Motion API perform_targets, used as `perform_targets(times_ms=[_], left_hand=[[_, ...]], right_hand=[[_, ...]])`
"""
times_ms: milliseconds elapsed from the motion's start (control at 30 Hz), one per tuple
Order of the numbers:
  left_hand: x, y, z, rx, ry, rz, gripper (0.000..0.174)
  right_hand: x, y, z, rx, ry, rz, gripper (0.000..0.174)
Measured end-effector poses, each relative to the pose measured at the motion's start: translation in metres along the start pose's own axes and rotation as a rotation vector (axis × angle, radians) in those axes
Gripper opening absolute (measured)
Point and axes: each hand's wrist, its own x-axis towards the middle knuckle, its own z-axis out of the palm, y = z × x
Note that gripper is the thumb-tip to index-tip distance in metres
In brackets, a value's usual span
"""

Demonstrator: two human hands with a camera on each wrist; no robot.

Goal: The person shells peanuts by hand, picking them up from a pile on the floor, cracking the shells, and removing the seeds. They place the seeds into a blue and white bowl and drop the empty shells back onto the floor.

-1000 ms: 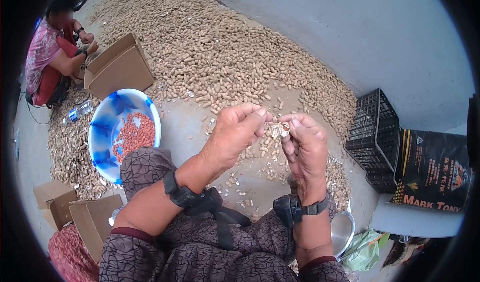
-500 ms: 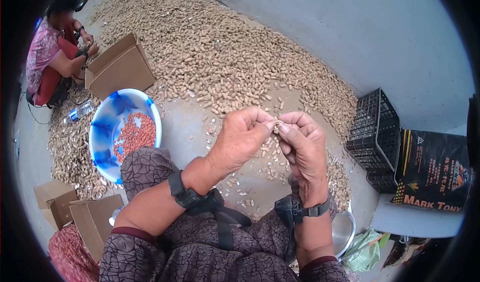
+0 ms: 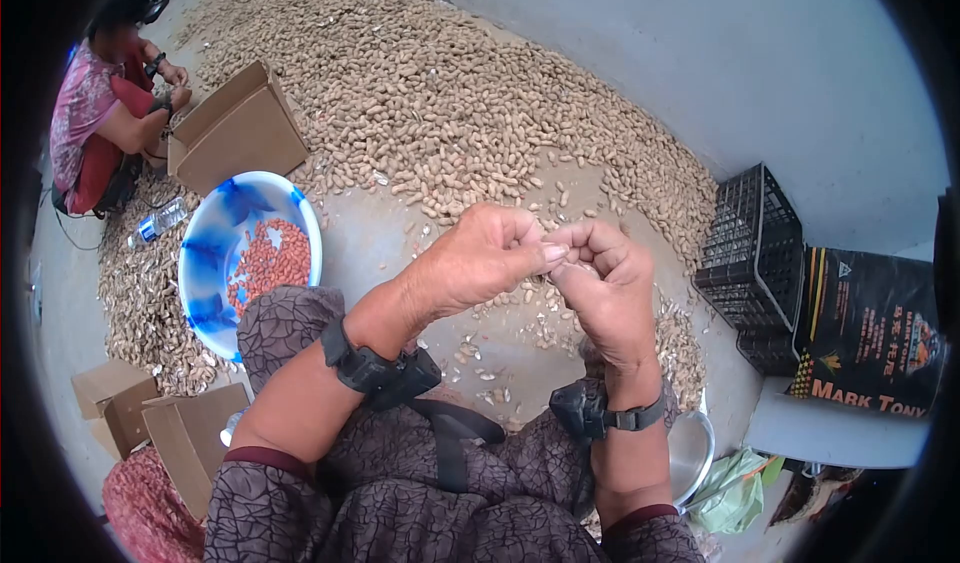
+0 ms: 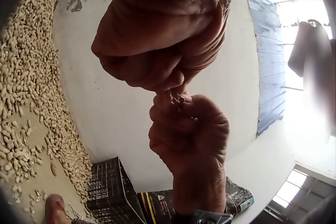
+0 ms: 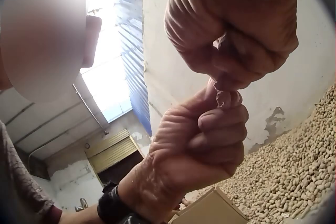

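Above a concrete floor (image 3: 375,248) strewn with broken shells, a seated person's left hand (image 3: 480,263) and right hand (image 3: 605,288) meet fingertip to fingertip. Both are tightly curled and pinch a small peanut (image 4: 176,98) between thumbs and forefingers, with almost no gap between the fingers. The peanut sits where the two hands join, held well clear of the ground. A blue basin (image 3: 205,253) of red kernels lies near the left knee, a heap of pods (image 3: 430,113) spreads beyond, and a black crate (image 3: 745,253) stands off to the right. Open floor lies directly beneath the hands, between the heap's edge and the lap.
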Motion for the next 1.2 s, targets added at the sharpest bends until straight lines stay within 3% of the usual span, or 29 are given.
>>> perform_targets(times_ms=[267,400,600,700,767,800,933,1067,1200], left_hand=[[-0.002,-0.005,0.003,0.04,-0.082,0.108,0.023],[-0.005,0.0,0.005,0.021,-0.078,0.064,0.023],[-0.002,-0.006,0.006,-0.287,-0.083,-0.031,0.022],[0.001,-0.01,0.011,-0.208,0.03,-0.029,0.018],[0.003,-0.016,0.011,0.229,0.212,0.128,0.016],[0.003,-0.017,0.011,0.227,0.212,0.126,0.016],[0.002,-0.013,0.009,0.129,0.054,0.089,0.014],[0.002,-0.009,0.002,0.136,-0.077,0.013,0.012],[0.009,-0.022,0.003,0.187,-0.078,0.083,0.013]], right_hand=[[0.0,-0.008,-0.006,0.009,-0.003,0.062,0.019],[0.0,-0.009,-0.007,0.012,-0.01,0.083,0.021],[0.0,-0.011,-0.003,0.07,0.06,0.061,0.014],[0.0,-0.001,0.0,-0.168,0.093,-0.006,0.012],[0.001,0.006,0.001,-0.257,0.101,-0.05,0.012],[0.002,0.006,0.003,-0.345,0.113,-0.097,0.012],[0.0,-0.01,0.009,-0.241,0.129,-0.006,0.01],[0.0,-0.009,0.007,-0.317,0.068,-0.069,0.008],[0.001,-0.006,0.004,-0.352,0.011,-0.088,0.009]])
